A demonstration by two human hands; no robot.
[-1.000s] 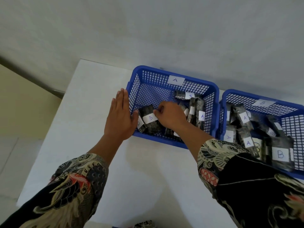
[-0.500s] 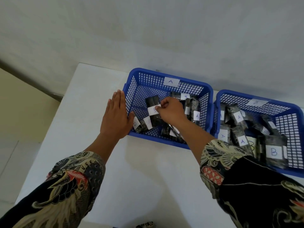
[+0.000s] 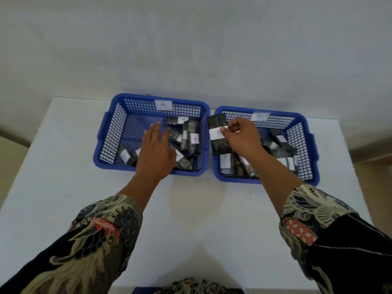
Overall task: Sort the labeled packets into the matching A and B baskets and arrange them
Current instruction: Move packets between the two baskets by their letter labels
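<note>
Two blue baskets sit side by side at the far edge of a white surface (image 3: 191,219) against a pale wall: basket A (image 3: 110,132) at about 11 o'clock and basket B (image 3: 305,143) at about 1 o'clock, each holding several dark labelled packets too jumbled to count. The right hand (image 3: 241,134) pinches one B-labelled packet (image 3: 218,134) upright over basket B's left rim. The left hand (image 3: 156,153) lies flat with fingers spread over basket A's packets, gripping nothing.
</note>
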